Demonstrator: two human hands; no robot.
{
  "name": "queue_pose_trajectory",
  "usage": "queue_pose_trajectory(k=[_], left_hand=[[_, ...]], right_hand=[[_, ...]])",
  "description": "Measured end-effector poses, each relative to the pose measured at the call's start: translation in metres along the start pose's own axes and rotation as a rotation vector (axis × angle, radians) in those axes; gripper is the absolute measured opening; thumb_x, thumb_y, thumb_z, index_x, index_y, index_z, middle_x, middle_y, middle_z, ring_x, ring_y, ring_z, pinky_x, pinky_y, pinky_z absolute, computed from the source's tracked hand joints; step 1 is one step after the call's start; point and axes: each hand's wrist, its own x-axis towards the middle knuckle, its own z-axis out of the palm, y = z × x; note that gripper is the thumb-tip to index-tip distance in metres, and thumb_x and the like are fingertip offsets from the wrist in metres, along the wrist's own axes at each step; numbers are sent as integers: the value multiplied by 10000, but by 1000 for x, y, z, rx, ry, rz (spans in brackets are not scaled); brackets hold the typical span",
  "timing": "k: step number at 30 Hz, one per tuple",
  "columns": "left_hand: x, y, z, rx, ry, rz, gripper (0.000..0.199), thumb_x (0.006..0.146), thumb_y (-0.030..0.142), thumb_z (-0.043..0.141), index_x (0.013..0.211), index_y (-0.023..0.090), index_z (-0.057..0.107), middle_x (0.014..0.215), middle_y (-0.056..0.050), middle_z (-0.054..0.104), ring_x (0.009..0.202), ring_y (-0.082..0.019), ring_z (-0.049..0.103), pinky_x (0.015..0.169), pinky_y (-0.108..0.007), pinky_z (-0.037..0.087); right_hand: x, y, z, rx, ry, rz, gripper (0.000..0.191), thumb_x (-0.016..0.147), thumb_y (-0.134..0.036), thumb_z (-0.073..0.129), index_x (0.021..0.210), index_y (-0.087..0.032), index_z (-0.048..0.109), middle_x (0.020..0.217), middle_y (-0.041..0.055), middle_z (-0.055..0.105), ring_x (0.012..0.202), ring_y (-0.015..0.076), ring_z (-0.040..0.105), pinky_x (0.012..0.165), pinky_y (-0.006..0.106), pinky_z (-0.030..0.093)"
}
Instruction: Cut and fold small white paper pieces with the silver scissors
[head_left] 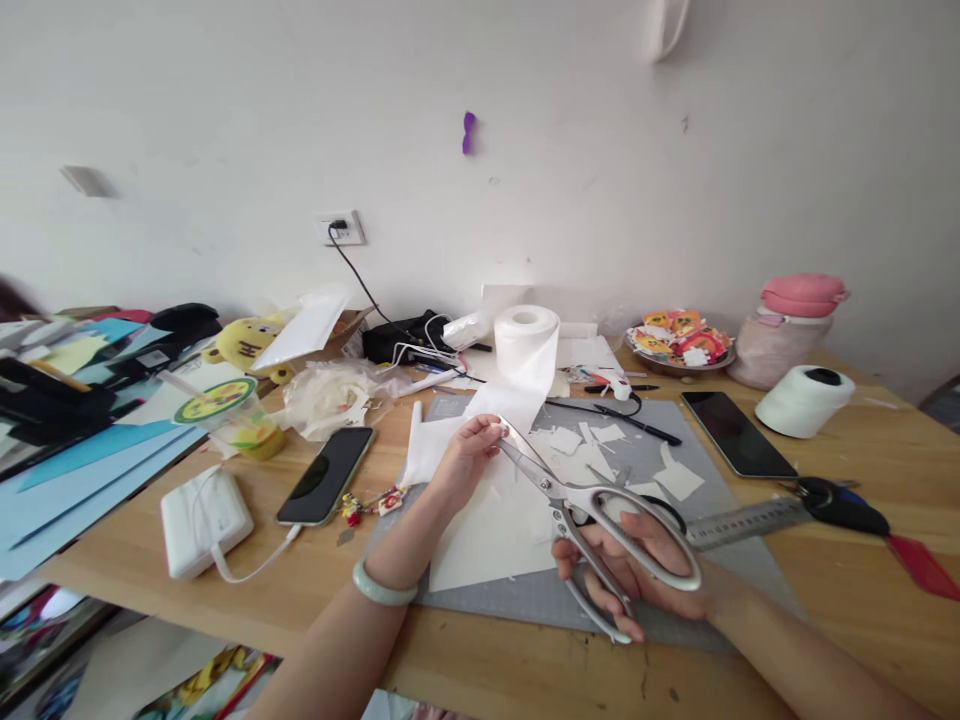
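Large metal scissors [553,487] are in my right hand [637,565], its fingers through and around the handles. The blades point up and left, and their tips reach the fingers of my left hand [474,447]. Those fingers are pinched together; what lies between them is too small to make out. Below the hands a sheet of white paper [480,545] lies on a grey cutting mat [517,612]. White paper scraps [679,475] are scattered right of the blades. Behind my left hand stands a white roll [527,345], its loose end trailing toward the hand.
A phone [326,475], white power bank [204,520] and lidded cup [240,425] are at left. At right are a steel ruler [750,522], dark phone [739,435], thread spool [804,402], pink-lidded bottle [787,340] and a bowl of packets [679,365].
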Motion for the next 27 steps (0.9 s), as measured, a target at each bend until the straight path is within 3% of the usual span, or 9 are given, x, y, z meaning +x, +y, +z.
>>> queue_pose_trajectory(k=[14, 16, 20, 27], left_hand=[[-6, 3, 4, 62, -134, -132, 204, 593, 249, 734, 596, 154, 554, 628, 16, 567, 578, -84, 471, 585, -217, 323], [-6, 3, 4, 67, -160, -162, 202, 581, 246, 745, 598, 150, 568, 632, 9, 576, 577, -89, 483, 590, -223, 332], [-6, 3, 3, 51, -181, -173, 209, 551, 225, 766, 589, 143, 578, 618, 8, 579, 569, -89, 493, 593, -225, 338], [-4, 1, 3, 8, -181, -65, 204, 554, 183, 758, 614, 157, 565, 635, 9, 606, 607, -104, 518, 626, -231, 350]], right_hand=[[-4, 2, -6, -67, -4, 9, 625, 763, -620, 409, 1104, -109, 524, 1071, 151, 518, 539, 84, 498, 418, 218, 416], [-4, 1, -5, -64, -21, 8, 617, 757, -621, 418, 1076, -104, 527, 982, 130, 546, 518, 85, 491, 408, 214, 402], [-4, -2, -2, -87, -40, 35, 495, 804, -512, 418, 1032, -88, 531, 617, 18, 522, 447, 96, 471, 416, 204, 376], [-2, -2, -2, 10, -12, 8, 358, 786, -382, 467, 994, -110, 572, 668, 21, 515, 452, 65, 374, 410, 189, 333]])
